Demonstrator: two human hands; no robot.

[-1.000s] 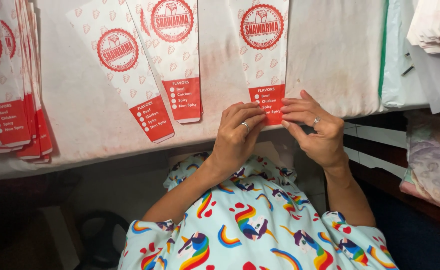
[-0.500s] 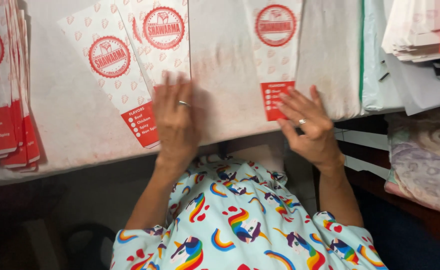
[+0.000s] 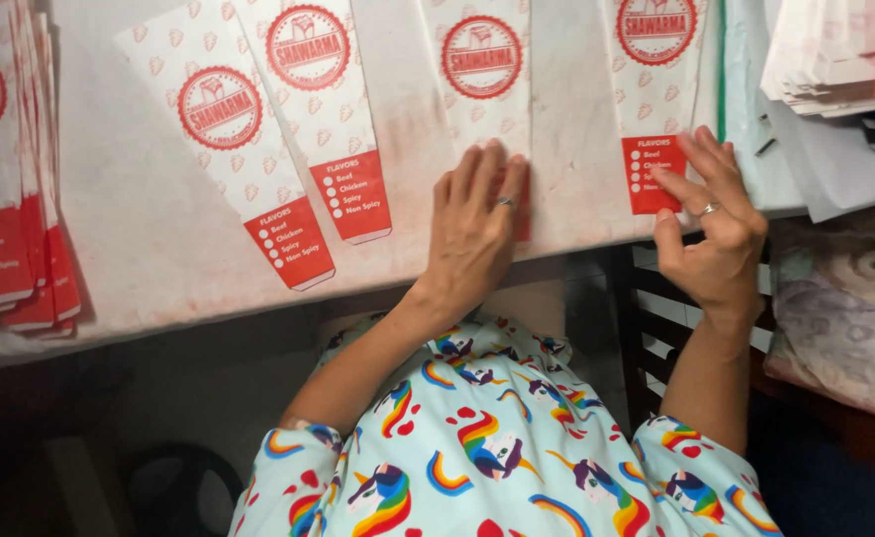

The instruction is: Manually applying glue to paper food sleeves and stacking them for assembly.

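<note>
Under my left fingers (image 3: 477,184) lies the third paper sleeve (image 3: 485,80), white with a red round mark and a red end panel. Left hand (image 3: 472,239) flat, fingers together and pressed down on that red end, holding it to the surface (image 3: 149,249). Nothing gripped, only pinned.

Right hand (image 3: 721,234): fingers spread apart, tips touching the red end of the fourth sleeve (image 3: 656,89), thumb curled free below the surface's edge. Nothing is clamped there either.

Beyond my left fingers, toward the far left, two more sleeves (image 3: 278,129) lie overlapping, and a stack of the same sleeves (image 3: 9,199) sits at the edge. Past my right fingers, a pile of papers (image 3: 825,60).

Risks, as I judge them:
- Both red ends sit just at the near edge. A light push toward me could send a sleeve over it.
- Thin paper under a flat palm may crease or skew if I slide instead of lifting.
- The surface looks smeared red; rubbing could smudge the white paper.
- Right fingertips alone give weak hold; that sleeve may pivot.
</note>
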